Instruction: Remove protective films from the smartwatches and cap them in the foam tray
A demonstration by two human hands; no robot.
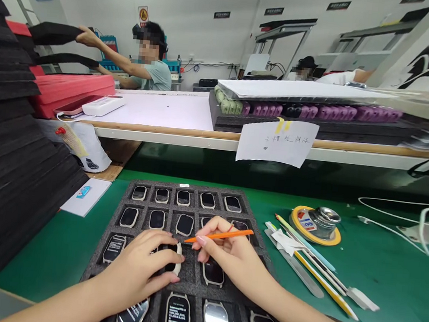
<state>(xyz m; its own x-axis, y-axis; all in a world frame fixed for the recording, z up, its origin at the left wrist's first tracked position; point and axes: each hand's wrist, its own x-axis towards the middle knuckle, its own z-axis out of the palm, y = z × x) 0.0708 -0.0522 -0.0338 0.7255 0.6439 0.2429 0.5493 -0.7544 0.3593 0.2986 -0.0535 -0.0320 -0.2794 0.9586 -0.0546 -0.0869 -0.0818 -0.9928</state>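
A dark grey foam tray holds several watch bodies in rows of square pockets. Near the middle of the tray, my left hand has its thumb and fingers around a silver watch body, which is tilted on edge and partly covered by the fingers. Pinched in my right hand is an orange pointed stick, its tip just above the held watch. Below the left hand, a watch shows white text on its screen. My right hand hides parts of some watches beneath it.
Right of the tray lie a metal blade, sticks and a yellow tape roll with a metal-topped jar. Stacked black foam rises at left. A shelf spans the back; a person handles foam beyond it.
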